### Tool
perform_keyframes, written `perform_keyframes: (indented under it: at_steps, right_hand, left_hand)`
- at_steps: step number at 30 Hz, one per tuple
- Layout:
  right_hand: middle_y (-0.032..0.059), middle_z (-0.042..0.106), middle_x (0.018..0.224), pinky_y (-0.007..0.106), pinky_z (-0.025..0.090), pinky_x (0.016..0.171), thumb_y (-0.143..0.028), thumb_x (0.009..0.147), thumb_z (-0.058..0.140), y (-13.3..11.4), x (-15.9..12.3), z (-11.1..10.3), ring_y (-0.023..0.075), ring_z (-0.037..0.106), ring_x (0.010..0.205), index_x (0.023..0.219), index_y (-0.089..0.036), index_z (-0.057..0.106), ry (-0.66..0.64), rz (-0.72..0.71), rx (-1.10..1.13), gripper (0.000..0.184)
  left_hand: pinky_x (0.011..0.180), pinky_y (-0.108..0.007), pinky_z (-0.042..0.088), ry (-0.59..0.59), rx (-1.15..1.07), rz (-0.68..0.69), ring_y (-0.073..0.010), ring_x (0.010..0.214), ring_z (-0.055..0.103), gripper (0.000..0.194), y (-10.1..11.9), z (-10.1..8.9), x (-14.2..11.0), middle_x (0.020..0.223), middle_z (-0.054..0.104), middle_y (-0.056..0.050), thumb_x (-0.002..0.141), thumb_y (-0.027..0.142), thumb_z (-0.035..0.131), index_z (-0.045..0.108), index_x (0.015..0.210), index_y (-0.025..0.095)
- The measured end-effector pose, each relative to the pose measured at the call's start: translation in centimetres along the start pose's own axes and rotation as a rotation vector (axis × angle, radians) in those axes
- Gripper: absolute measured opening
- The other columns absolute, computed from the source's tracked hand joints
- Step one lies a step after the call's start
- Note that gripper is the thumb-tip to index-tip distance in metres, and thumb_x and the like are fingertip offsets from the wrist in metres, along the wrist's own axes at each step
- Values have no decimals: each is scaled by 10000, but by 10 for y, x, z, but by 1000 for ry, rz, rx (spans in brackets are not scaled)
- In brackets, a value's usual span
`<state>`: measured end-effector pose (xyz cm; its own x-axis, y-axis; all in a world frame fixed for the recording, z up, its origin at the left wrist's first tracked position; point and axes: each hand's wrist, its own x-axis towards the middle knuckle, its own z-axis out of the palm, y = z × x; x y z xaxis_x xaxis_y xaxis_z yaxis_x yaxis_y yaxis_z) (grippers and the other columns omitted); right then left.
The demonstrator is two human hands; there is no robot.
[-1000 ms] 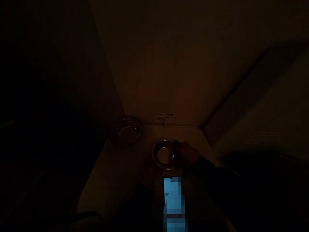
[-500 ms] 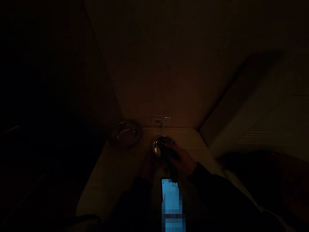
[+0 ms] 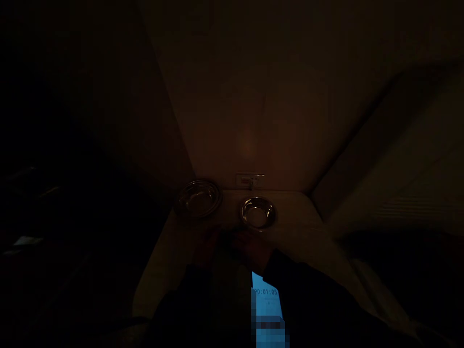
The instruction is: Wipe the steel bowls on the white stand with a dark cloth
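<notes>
Metal bowl point(image 3: 258, 216) found upright on the table point(image 3: 300, 229), just beyond the right hand point(image 3: 251, 248), with the left hand point(image 3: 206, 247) near. Cannot tell opening or grip of the shadowed fingers on either hand.

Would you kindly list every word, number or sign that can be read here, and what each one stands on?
"0:01:05" on the phone screen; the digit before it is partly hidden.
Fainter marks below that: too small to read; the lower part is pixelated.
Wall plate: too dark to read any marking.
Small metal bowl and larger metal dish: no readable text.
</notes>
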<state>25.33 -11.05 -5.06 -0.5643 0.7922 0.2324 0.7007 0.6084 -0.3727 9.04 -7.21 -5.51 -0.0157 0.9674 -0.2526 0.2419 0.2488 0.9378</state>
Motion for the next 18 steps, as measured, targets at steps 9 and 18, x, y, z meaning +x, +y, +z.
perform_keyframes:
  at_steps: [9, 18]
  right_hand:
    - [90, 507, 1262, 421, 332, 982, -242, 774, 539, -9, -7, -9, 231, 408, 1192, 1232, -182, 474, -64, -59, 70, 467]
    - [101, 659, 928, 346, 486, 755, -261, 814, 432, 37, -40, -50, 208, 605, 855, 972, -159, 629, 404, 427, 113, 272]
  left_hand:
    - [898, -316, 432, -26, 163, -4, -204, 1005, 582, 278, -2, -4, -6, 1056, 648, -99, 753, 247, 526, 635, 974, 120]
    - [908, -312, 413, -61, 376, 58, -217, 1067, 541, 424, 4, 2, -10, 1161, 585, -130, 707, 202, 590, 561, 1119, 105]
